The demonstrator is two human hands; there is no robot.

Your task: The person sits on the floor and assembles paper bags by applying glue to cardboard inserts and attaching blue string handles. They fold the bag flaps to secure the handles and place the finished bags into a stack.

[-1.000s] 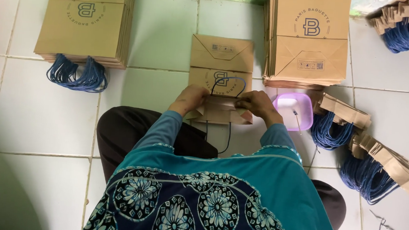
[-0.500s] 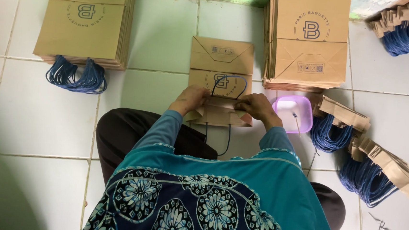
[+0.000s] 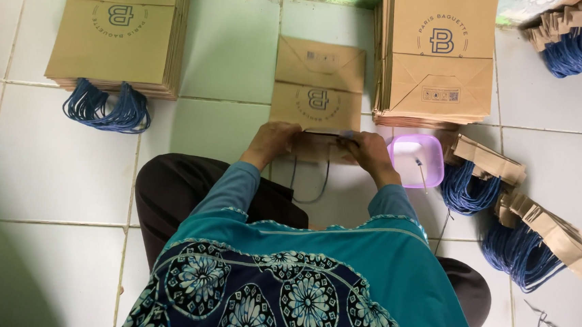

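Two stacks of brown paper bags (image 3: 119,28), purple tub (image 3: 415,160), blue cord bundles (image 3: 106,107)

The person sat on the floor with both forearms stretched forward and angled inward, teal sleeves reaching to the wrists. The left hand (image 3: 272,142) lay knuckles up, fingers curled down and pressing. The right hand (image 3: 368,152) mirrored it close beside, fingers bent and pinched, the two hands nearly meeting at their fingertips.
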